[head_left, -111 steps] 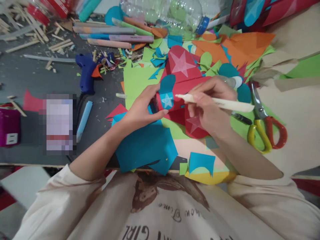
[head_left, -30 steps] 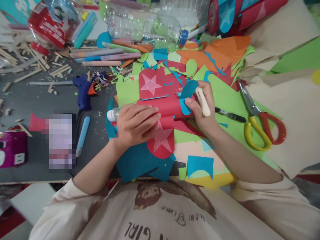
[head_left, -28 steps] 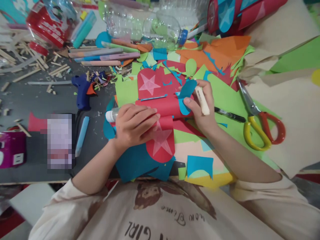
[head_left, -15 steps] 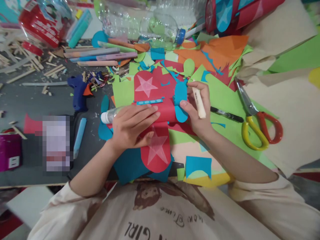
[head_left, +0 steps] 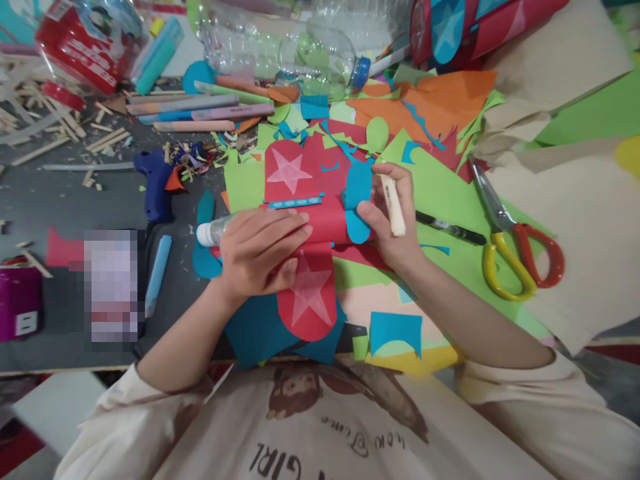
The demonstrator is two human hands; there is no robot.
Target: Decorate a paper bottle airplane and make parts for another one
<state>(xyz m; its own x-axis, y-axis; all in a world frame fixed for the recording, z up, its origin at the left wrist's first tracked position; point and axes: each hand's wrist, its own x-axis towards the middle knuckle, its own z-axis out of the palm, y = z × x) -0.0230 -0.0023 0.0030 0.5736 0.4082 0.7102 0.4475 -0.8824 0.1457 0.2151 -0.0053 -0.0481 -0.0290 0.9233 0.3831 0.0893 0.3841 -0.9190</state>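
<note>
L hand (head_left: 254, 250) curls over red-wrapped bottle (head_left: 327, 223), gripping it near white cap (head_left: 204, 235). R hand (head_left: 393, 245) pinches blue tail (head_left: 359, 187) at opp. end from cap, & also holds white marker (head_left: 393, 205). Red-wrapped bottle's over paper scraps (head_left: 377, 135), btwn glue gun (head_left: 158, 185) & scissors (head_left: 500, 210); clear bottle (head_left: 260, 53) w/ blue lid (head_left: 361, 72) lies beyond. Black pen (head_left: 453, 228) just beside R hand.
</note>
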